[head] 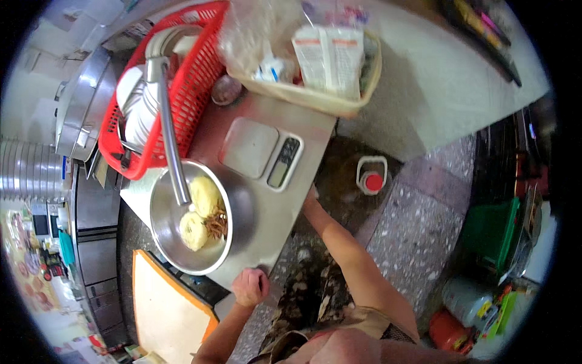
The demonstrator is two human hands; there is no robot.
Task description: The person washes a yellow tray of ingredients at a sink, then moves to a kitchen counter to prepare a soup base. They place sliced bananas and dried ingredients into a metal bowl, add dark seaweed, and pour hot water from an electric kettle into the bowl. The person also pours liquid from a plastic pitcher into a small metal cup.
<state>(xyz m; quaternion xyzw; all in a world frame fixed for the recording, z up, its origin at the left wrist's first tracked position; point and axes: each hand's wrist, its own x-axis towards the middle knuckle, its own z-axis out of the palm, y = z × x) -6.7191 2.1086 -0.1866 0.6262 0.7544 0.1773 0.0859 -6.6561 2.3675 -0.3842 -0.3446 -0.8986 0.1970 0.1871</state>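
My left hand [251,287] rests curled at the near edge of the steel table [261,230]; whether it holds anything is unclear. Just up and left of it stands a steel mixing bowl [166,227] with two pale yellow noodle-like bundles [203,196] and some brown strips [217,225] inside. A metal tube [170,132] slants down, its end over the bowl. The right arm reaches towards the table's right edge, where only a little of my right hand [312,194] shows; its fingers are hidden. Farther up lies a digital kitchen scale [252,148] with a bare platform.
A red plastic basket [195,91] holds white dishes [141,109]. Beside it are a small round bowl [226,90] and a cream basket [295,96] of bagged packets [329,59]. A plastic jug with a red cap [373,182] stands below, right of the table. An orange-edged board [168,305] is lower left.
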